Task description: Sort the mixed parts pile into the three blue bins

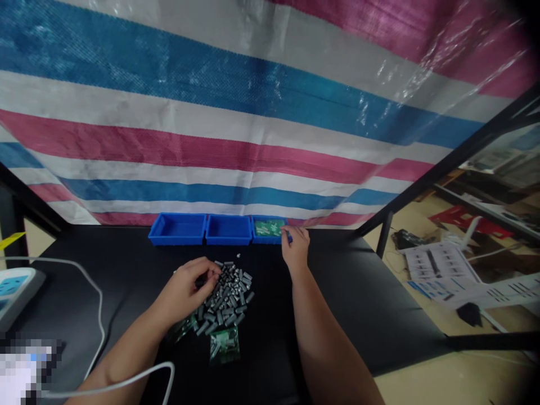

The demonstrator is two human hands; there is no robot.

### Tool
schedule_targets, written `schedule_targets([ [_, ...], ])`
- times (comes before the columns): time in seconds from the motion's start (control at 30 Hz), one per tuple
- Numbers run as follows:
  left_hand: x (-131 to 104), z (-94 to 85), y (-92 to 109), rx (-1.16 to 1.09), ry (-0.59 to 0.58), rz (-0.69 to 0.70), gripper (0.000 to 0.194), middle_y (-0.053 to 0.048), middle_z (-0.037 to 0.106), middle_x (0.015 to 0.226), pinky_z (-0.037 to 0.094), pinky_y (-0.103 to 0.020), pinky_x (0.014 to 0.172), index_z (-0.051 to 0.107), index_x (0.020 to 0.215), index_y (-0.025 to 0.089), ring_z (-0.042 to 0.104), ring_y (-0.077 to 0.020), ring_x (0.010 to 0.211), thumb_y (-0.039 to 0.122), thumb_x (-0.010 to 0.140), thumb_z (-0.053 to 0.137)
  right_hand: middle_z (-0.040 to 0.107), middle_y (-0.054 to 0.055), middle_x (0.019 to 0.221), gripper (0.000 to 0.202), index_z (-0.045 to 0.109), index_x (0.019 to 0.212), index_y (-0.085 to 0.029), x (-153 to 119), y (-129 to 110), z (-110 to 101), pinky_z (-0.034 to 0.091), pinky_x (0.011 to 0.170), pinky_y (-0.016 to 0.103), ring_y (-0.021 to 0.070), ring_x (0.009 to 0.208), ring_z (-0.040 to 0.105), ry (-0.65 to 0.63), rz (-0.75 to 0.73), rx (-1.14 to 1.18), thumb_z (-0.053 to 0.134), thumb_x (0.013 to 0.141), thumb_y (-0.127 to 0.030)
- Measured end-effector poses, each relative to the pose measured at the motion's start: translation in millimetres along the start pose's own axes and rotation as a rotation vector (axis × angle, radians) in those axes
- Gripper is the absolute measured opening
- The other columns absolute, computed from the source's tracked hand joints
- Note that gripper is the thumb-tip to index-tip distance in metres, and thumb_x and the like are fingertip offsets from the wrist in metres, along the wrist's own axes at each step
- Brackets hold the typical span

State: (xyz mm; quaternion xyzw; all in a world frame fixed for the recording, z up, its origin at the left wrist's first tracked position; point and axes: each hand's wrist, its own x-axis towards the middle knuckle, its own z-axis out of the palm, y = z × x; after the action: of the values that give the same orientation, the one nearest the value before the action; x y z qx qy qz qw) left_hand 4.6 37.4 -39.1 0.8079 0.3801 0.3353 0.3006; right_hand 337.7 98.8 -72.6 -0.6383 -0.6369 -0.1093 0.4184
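Note:
My left hand point(189, 284) is at the left side of a heap of small grey metal cylinders and shiny fittings point(228, 298). Its thumb and fingers curl together over the heap, and what sits between the tips is too small to make out. My right hand point(296, 244) is at the right end of the right blue bin point(273, 240), its fingers and thumb closed around the bin's wall. Inside that bin lie several small green-tinted clear bags point(269, 227). Another green-tinted bag with metal parts point(225, 344) lies in front of the heap, and one more point(184, 328) is partly beneath my left forearm.
Two more blue bins, the middle one point(228, 241) and the left one point(177, 241), line the back of the black table point(337, 292). A striped plastic sheet point(236, 129) hangs behind them. At left are a white power strip point(17, 292) and white cable point(101, 315).

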Motion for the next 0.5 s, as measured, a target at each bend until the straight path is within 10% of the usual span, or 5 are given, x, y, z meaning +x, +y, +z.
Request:
schedule_targets([
  [0.5, 0.8, -1.9, 2.0, 0.001, 0.001, -0.004, 0.016, -0.003, 0.063, 0.084, 0.047, -0.025, 0.069, 0.066, 0.098, 0.021, 0.060, -0.0152, 0.078, 0.025, 0.095, 0.051, 0.064, 0.009, 0.135, 0.035, 0.064, 0.126, -0.025, -8.1, -18.7, 2.3, 0.004, 0.116, 0.070, 0.0296, 0.140, 0.043, -0.227, 0.016, 0.011, 0.046, 0.098, -0.032],
])
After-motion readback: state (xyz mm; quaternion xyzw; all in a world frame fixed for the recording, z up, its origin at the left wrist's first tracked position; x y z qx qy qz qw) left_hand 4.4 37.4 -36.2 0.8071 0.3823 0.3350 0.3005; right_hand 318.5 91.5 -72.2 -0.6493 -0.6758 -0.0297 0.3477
